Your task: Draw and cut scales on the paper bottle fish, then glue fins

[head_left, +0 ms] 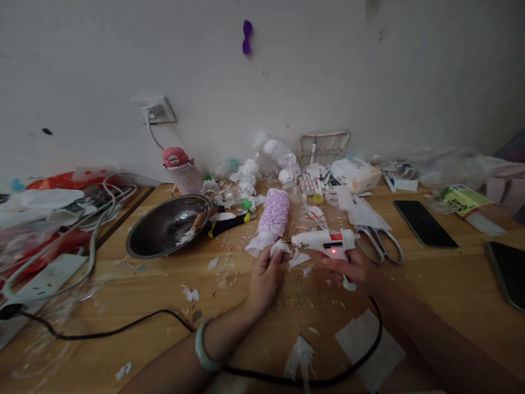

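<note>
The right hand (359, 271) is gripping a white glue gun (314, 239) over the tabletop (159, 287), its red light (333, 251) glowing; the left hand (263, 278) is pinching a white scrap (280, 247) beside the nozzle (286, 242). Scissors (382, 251) are lying near its rear, while barer wood is stretching leftward.

Dim, greyish light here; the wall (205, 82) dulls toward its upper corners; a red light (333, 251) glows on the glue gun (314, 239); faint glints in the bowl (158, 227); right forearm (435, 328) in shade; edges stretched, fine detail soft.
</note>
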The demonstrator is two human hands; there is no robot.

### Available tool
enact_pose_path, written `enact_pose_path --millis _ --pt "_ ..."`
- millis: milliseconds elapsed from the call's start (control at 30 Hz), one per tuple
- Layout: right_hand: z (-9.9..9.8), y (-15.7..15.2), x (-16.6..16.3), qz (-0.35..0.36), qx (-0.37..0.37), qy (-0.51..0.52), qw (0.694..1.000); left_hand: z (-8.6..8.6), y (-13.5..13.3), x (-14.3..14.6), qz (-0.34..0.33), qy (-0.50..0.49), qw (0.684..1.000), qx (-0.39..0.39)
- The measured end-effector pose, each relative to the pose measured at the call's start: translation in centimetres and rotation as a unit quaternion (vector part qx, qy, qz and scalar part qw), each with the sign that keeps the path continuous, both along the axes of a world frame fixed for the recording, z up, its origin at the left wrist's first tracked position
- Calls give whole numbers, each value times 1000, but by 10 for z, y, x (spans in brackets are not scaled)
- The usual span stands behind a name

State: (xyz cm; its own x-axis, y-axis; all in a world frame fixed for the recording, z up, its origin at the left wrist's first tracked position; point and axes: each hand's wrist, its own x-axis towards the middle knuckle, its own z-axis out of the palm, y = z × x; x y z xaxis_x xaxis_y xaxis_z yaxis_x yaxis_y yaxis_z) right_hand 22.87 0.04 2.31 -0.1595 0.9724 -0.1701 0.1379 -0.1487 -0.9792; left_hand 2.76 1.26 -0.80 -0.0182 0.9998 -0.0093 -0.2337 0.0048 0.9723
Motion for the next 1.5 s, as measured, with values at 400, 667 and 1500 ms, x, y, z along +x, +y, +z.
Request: enact_pose_path --millis 400,667,1500 --pt "7 1 -3 24 1 -26 999 2 0 0 2 1 1000 5" --pt "12 -1 -5 16 -17 -29 999 2 0 0 -3 13 1000 3" --pt "8 2 -3 20 19 -30 999 1 -1 -1 -1 16 1000 -2"
